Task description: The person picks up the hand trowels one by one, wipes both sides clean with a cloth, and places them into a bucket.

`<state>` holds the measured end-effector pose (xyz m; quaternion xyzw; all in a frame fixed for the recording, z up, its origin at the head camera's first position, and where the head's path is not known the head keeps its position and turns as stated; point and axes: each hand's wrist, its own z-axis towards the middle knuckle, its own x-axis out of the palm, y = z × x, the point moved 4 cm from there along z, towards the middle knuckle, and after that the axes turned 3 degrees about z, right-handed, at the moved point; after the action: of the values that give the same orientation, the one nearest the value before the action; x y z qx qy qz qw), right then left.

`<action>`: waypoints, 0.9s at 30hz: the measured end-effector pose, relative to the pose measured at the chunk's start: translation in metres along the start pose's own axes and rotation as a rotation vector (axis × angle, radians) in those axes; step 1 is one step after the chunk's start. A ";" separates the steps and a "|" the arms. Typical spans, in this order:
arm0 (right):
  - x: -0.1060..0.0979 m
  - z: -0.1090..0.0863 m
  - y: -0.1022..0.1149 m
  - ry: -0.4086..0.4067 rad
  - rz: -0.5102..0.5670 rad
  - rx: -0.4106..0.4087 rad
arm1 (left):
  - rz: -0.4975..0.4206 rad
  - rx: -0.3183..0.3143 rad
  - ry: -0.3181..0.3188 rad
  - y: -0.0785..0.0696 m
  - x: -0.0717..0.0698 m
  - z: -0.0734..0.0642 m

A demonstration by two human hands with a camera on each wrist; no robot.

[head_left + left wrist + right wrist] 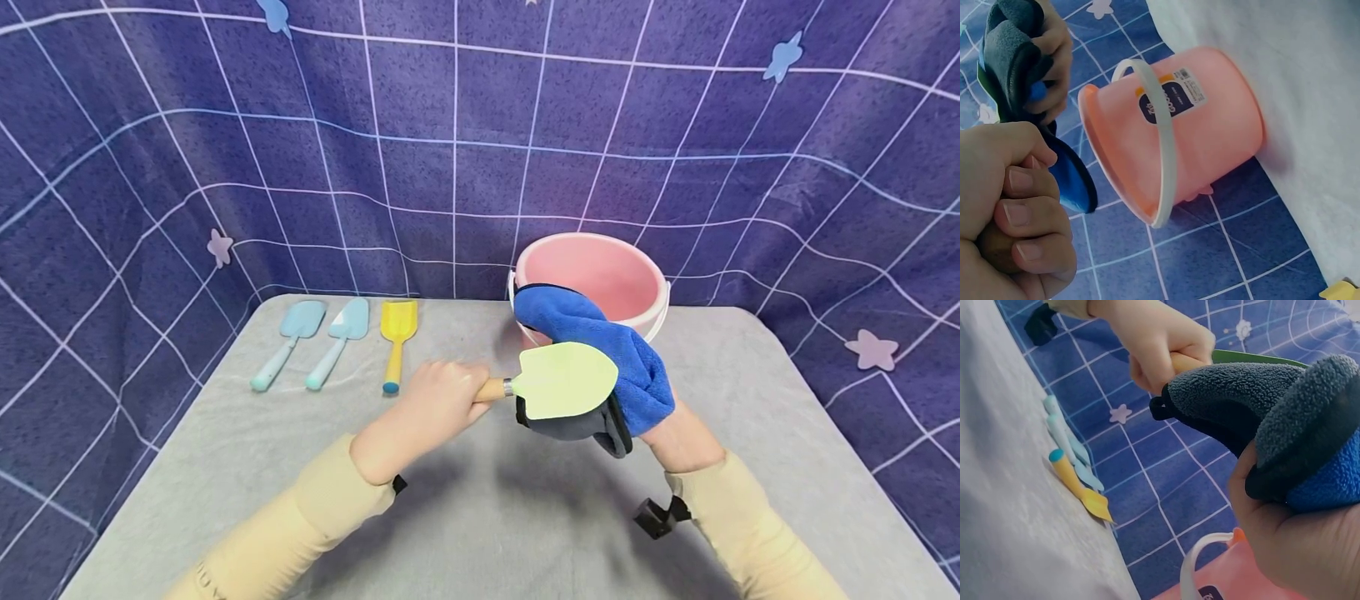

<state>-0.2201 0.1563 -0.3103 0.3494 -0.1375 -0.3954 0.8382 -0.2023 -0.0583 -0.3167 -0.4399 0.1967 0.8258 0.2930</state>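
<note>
Gripping wooden-handled trowel (546, 382) in left hand (441, 397), likely to steady its blade (572, 380) against microfiber towel (637, 367) clutched in right hand (1300, 544).

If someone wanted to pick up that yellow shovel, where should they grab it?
Probably the yellow shovel is best gripped round its slim handle, coming from the person's side: it lies with that end toward them and its broad blade pointing away.

Qty: 4 shovels (303, 318) (351, 320) (399, 321) (566, 381), 1 bkt (581, 267), 1 cloth (633, 358), 2 hands (442, 397) (678, 435).
</note>
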 end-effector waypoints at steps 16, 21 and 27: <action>-0.003 -0.007 0.010 -0.085 0.368 0.166 | 0.009 0.015 0.011 0.021 0.006 -0.021; -0.001 -0.010 0.014 -0.094 0.697 0.182 | -0.001 0.036 -0.022 0.029 0.009 -0.029; -0.009 -0.010 0.013 -0.077 -0.031 0.110 | -0.008 0.015 -0.007 0.040 0.013 -0.039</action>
<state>-0.2135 0.1733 -0.3079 0.3814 -0.1859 -0.4135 0.8056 -0.2111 -0.1072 -0.3458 -0.4356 0.2003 0.8247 0.3001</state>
